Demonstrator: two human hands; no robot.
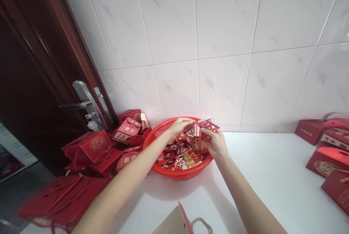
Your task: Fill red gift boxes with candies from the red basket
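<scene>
Pinching shiny red printed packets between right hand fingertips, over round red plastic basket | reaching left hand beside them, grip unclear

A room, likely in a home
White wall tiles; a brown door with a shiny handle; a white table

Boxes left, room right of basket

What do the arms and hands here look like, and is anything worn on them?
These are a person's bare arms, no sleeves or cables in view. The left hand and right hand are ungloved; no watch or bracelet shows.
</scene>
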